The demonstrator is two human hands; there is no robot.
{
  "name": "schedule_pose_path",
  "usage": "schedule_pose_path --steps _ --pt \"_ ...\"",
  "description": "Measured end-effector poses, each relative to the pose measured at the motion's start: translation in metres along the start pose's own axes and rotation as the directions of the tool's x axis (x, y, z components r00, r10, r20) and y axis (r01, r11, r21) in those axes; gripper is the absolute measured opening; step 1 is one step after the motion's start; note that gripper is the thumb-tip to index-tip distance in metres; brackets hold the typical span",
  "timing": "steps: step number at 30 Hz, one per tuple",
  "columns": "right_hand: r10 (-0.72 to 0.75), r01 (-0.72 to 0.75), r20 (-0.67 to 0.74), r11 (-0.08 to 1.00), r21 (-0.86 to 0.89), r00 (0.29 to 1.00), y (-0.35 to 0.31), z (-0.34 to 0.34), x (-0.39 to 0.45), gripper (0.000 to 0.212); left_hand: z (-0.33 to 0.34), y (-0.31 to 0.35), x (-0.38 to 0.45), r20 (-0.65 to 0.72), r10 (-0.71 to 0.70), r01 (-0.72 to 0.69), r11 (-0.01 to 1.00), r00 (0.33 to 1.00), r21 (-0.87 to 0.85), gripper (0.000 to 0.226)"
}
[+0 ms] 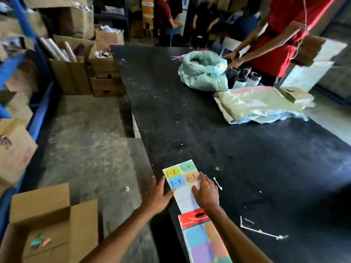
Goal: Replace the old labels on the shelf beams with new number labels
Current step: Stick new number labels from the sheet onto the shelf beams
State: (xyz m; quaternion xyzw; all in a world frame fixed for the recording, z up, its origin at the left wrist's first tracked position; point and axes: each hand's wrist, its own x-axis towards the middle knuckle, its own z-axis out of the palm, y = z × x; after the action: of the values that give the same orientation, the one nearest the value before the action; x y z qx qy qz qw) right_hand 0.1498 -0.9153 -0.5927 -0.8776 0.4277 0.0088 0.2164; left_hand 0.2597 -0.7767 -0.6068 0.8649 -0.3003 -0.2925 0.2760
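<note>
A white backing sheet (185, 199) lies at the near left edge of the black table (209, 120). Its far end carries coloured labels numbered in red: 1-2 (172, 173), 1-3 (187, 166), 1-4 (177, 182) and 1-5 (190, 177). My left hand (156, 194) rests at the sheet's left edge with its thumb on the paper. My right hand (206, 192) lies flat on the sheet, fingertips at the 1-5 label. Nearer to me lies a pack of blank coloured labels (204, 242) with a red header.
A person in red works at the table's far right beside a pale sack (203, 73) and a folded bag (256, 105). String scraps (262, 231) lie near my right arm. An open carton (47, 224) sits on the floor at left, blue shelving (40, 111) and boxes beyond.
</note>
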Motion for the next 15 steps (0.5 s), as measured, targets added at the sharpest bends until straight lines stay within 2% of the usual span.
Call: schedule_pose_path --steps 3,5,7,10,15 --pt "-0.024 0.024 -0.003 0.999 0.029 1.0 0.003 0.003 0.0 0.059 0.016 0.001 0.007 -0.04 -0.089 0.079 0.974 0.995 -0.211 0.091" --pt "-0.05 0.05 -0.007 0.998 0.038 0.999 0.001 0.003 0.0 0.059 0.021 0.002 0.008 -0.09 -0.178 0.149 0.954 0.98 -0.258 0.093" --pt "-0.073 0.072 0.001 0.995 0.072 0.997 0.0 0.003 0.001 0.059 0.027 0.002 0.008 -0.116 -0.23 0.183 0.931 0.966 -0.316 0.077" --pt "-0.102 0.102 -0.002 0.986 0.135 0.995 -0.002 0.004 0.003 0.056 0.029 -0.003 0.006 -0.144 -0.21 0.13 0.895 0.967 -0.428 0.037" --pt "-0.133 0.129 0.003 0.968 0.214 0.991 -0.012 0.014 0.007 0.053 0.024 -0.02 0.007 -0.201 -0.247 0.121 0.863 0.948 -0.49 0.021"
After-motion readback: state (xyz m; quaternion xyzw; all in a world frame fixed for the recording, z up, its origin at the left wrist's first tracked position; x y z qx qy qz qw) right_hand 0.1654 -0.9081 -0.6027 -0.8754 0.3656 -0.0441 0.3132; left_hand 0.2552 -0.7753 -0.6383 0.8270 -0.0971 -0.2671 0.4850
